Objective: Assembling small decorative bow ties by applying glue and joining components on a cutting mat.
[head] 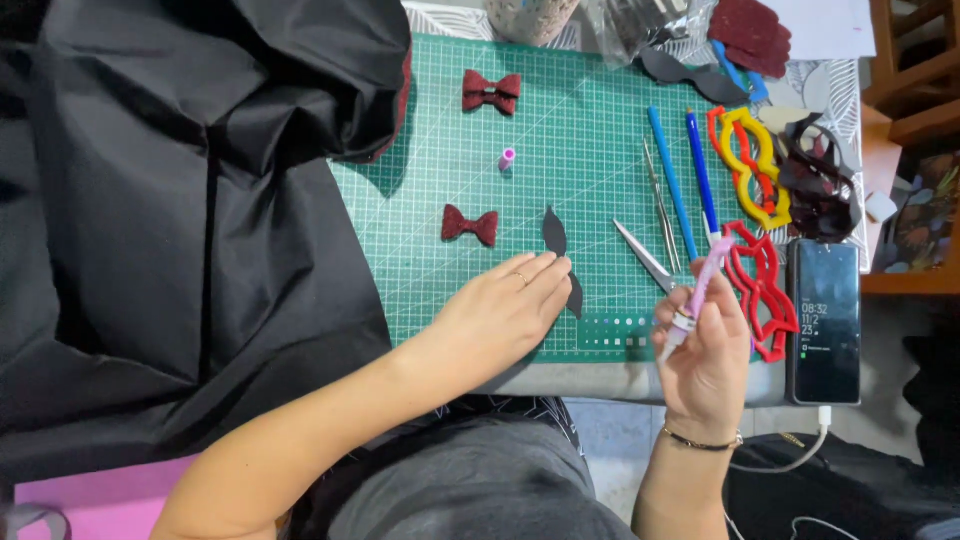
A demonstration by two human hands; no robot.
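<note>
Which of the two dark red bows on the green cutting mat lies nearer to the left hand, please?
The lower dark red bow, just up-left of the left hand; the other bow sits much farther up the mat.

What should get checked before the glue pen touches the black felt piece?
1. Cap off the glue pen: ok, the small pink cap lies apart on the green cutting mat.
2. Right hand grips the pen: ok, tip points down.
3. Left hand steadies the black felt piece: ok, fingertips rest on it.
4. Glue at the tip: cannot tell.
5. Scissors away from the fingers: ok, they lie between the hands, touching neither.
6. Finished red bows out of the way: ok, both sit farther up the mat.
</note>
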